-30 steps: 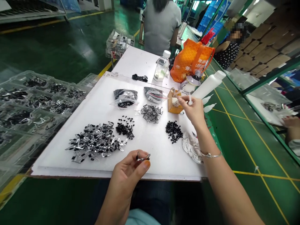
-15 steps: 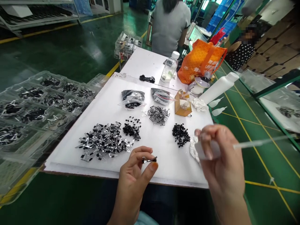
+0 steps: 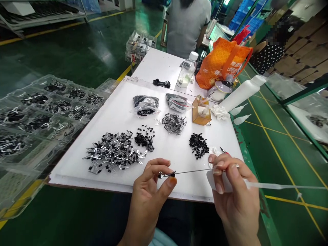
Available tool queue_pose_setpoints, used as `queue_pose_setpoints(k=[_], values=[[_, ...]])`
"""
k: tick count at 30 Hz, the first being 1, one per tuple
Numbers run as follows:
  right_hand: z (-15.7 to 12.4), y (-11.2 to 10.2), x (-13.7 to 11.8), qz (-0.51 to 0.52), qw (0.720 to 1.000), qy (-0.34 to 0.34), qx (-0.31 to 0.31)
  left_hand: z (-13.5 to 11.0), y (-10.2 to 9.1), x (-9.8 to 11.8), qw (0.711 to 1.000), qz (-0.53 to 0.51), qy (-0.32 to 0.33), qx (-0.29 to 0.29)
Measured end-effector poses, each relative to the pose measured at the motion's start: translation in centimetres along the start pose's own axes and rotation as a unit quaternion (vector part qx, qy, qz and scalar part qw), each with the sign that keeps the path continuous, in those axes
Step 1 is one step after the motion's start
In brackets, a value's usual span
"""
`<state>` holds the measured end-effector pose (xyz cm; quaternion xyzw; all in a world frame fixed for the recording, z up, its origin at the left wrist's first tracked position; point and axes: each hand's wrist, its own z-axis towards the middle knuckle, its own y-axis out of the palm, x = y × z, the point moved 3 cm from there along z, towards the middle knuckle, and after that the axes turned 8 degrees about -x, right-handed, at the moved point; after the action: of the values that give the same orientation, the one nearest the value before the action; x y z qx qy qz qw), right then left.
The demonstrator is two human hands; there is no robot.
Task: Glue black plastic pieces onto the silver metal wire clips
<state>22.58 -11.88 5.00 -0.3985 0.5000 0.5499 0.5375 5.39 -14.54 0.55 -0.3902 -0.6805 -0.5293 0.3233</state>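
Between the thumb and fingers of my left hand is a small metal clip with a black end. My right hand is closed round a translucent white squeeze bottle, its long thin nozzle pointing right. The same fingers pinch a thin needle-like rod, whose tip reaches the clip's black end. Left of my hands lies a heap of metal clips with black ends. Two piles of small black pieces and a pile of bare metal clips lie beyond them.
Plastic bags, a small wooden box, a clear bottle, a white bottle and an orange bag stand farther back. Compartment trays flank the left table edge. A person sits beyond the table.
My right hand has come left and slightly down, bringing the thin rod's tip to the clip. The left hand, still gripping the clip, has shifted slightly right.
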Motion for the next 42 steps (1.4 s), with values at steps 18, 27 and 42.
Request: queue_pose_setpoints(k=[18, 27, 42], values=[[17.9, -6.5, 0.9, -0.392, 0.907, -0.149, 0.050, -1.0, 1.4, -0.4, 0.855, -0.421, -0.295, -0.065], [7.6, 0.6, 2.0, -0.119, 0.943, 0.106, -0.291, -1.3, 1.2, -0.4, 0.842, -0.437, -0.292, -0.119], [0.9, 1.7, 2.3, 0.093, 0.929, 0.200, -0.297, -2.3, 2.5, -1.1, 0.764, -0.450, -0.436, -0.152]])
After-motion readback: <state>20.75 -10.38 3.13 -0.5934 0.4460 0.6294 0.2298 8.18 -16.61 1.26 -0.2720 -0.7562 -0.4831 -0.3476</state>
